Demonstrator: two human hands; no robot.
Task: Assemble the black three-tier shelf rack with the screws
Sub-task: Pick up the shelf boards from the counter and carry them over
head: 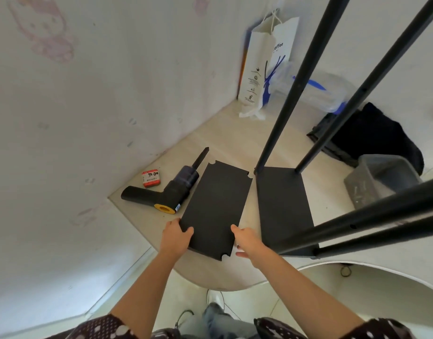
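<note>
A loose black shelf panel [215, 204] with notched corners lies flat on the pale table [225, 140]. My left hand [176, 234] grips its near left edge, thumb on top. My right hand [244, 238] holds the near right edge, fingers curled beside it. To the right stands the partly built rack: a black shelf [281, 204] with four black poles [296, 86] fixed at its corners, rising up and toward the camera. A black electric screwdriver [169, 189] with a yellow end lies left of the loose panel.
A small red box [150, 178] sits by the screwdriver near the wall. A grey plastic bin [379, 177] holding screws stands at the right. A white paper bag [266, 67], clear plastic wrap and dark cloth [371, 135] fill the far corner.
</note>
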